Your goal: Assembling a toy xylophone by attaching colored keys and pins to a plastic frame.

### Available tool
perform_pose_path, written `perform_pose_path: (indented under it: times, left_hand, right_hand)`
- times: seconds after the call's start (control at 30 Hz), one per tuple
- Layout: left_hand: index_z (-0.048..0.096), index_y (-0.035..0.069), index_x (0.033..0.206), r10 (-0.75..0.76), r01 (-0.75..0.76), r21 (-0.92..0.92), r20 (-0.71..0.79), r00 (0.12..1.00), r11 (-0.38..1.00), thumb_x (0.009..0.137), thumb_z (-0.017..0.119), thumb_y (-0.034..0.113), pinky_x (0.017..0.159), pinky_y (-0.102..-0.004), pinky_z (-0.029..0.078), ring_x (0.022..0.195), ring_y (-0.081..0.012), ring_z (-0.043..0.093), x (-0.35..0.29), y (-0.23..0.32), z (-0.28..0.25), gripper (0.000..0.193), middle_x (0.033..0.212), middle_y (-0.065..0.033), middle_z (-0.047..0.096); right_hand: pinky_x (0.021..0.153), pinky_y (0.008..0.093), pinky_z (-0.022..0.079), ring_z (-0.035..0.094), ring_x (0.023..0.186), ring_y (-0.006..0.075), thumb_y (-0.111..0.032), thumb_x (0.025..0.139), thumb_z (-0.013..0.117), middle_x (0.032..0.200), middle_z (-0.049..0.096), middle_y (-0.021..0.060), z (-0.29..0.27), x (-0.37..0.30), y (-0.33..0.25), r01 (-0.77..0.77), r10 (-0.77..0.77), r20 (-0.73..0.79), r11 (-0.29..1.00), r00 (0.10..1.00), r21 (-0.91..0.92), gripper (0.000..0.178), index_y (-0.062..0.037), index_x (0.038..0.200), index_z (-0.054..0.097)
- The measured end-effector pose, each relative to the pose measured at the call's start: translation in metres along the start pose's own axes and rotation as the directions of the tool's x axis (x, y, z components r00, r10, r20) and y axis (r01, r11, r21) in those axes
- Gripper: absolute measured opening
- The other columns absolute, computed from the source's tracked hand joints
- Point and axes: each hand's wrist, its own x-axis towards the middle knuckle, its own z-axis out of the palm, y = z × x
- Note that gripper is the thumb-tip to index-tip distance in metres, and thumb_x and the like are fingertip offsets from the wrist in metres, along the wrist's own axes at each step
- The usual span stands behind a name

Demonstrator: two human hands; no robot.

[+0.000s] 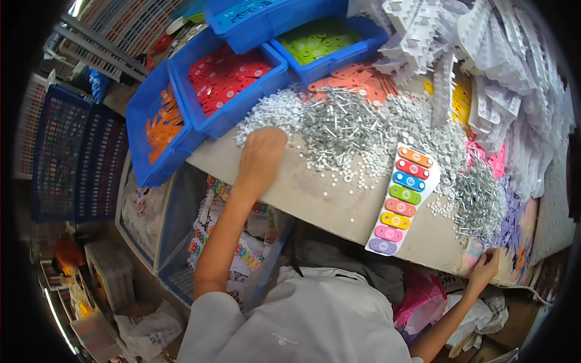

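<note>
A toy xylophone [402, 207] lies on the worktable, a white tapered base with a row of bars in several colours. My left hand [263, 154] is at the front edge of a heap of small white plastic parts [275, 112], its fingers curled down. Its fingertips are hidden, so what it pinches cannot be made out. Over by the table's right front edge is my right hand [486, 267], thumb and fingers drawn together beside purple pieces [513, 209] and a heap of metal pins [481, 196]. Anything between those fingers is too small to tell.
Blue bins hold orange bars [164, 124], red bars [227, 78] and green bars [318, 41] at the back left. Silver pins [345, 121] heap mid-table. White xylophone bases [496, 72] pile high at the right. A blue crate [175, 242] of printed packaging stands below the table.
</note>
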Motion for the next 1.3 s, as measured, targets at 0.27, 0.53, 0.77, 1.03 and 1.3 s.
perform_pose_path:
  times: [0.27,0.53,0.77,1.03,1.3]
  left_hand:
    - [0.067,-0.001,0.107,-0.413,0.387,-0.904,0.287,0.864,0.18,0.097,0.068,0.007,0.069,-0.0243,0.05,0.081,-0.008,0.065,0.013,0.097,-0.012,0.012,0.09,-0.004,0.07]
    - [0.071,-0.001,0.108,0.088,0.682,-0.63,0.707,0.702,-0.371,0.097,0.07,0.009,0.054,-0.0181,0.045,0.069,-0.0059,0.062,0.046,0.153,0.024,0.015,0.086,-0.006,0.073]
    - [0.072,-0.001,0.106,0.088,0.696,-0.648,0.709,0.699,-0.308,0.096,0.071,0.009,0.052,-0.0181,0.044,0.064,-0.005,0.059,0.051,0.156,0.037,0.014,0.084,-0.0057,0.072]
    - [0.047,0.002,0.126,0.085,0.786,-0.608,0.794,0.602,0.113,0.095,0.075,0.021,0.047,-0.0204,0.029,0.056,-0.002,0.047,0.062,0.148,0.044,0.046,0.068,0.0018,0.06]
    - [0.047,0.0,0.11,0.234,0.773,-0.635,0.751,0.618,-0.003,0.095,0.072,0.015,0.07,-0.026,0.055,0.084,-0.014,0.069,0.076,0.151,0.06,0.033,0.094,-0.0131,0.069]
  right_hand:
    - [0.078,0.0254,0.048,0.057,0.084,0.0113,0.005,0.091,0.064,0.095,0.06,0.003,-0.016,-0.014,-0.191,-0.083,0.007,0.097,0.583,0.995,0.808,0.012,-0.0026,0.1,0.062]
    - [0.076,0.025,0.051,0.061,0.083,0.01,0.001,0.091,0.068,0.093,0.063,0.0033,0.047,-0.014,-0.256,-0.423,-0.189,0.474,0.257,0.86,0.869,0.013,-0.003,0.1,0.06]
    - [0.071,0.0223,0.05,0.061,0.079,0.0075,-0.001,0.092,0.07,0.089,0.064,0.0024,0.066,-0.012,-0.256,-0.415,-0.216,0.493,0.321,0.843,0.851,0.013,-0.0034,0.099,0.059]
    - [0.041,0.0211,0.032,0.049,0.046,0.0045,-0.016,0.095,0.072,0.064,0.058,-0.0019,0.058,-0.001,-0.251,-0.464,-0.122,0.68,0.644,0.723,0.608,0.022,-0.0082,0.089,0.053]
    - [0.04,0.0221,0.034,0.053,0.046,0.0083,-0.031,0.099,0.068,0.065,0.06,0.0011,0.069,0.001,-0.249,-0.647,-0.143,0.814,0.537,0.562,0.541,0.029,-0.0049,0.098,0.056]
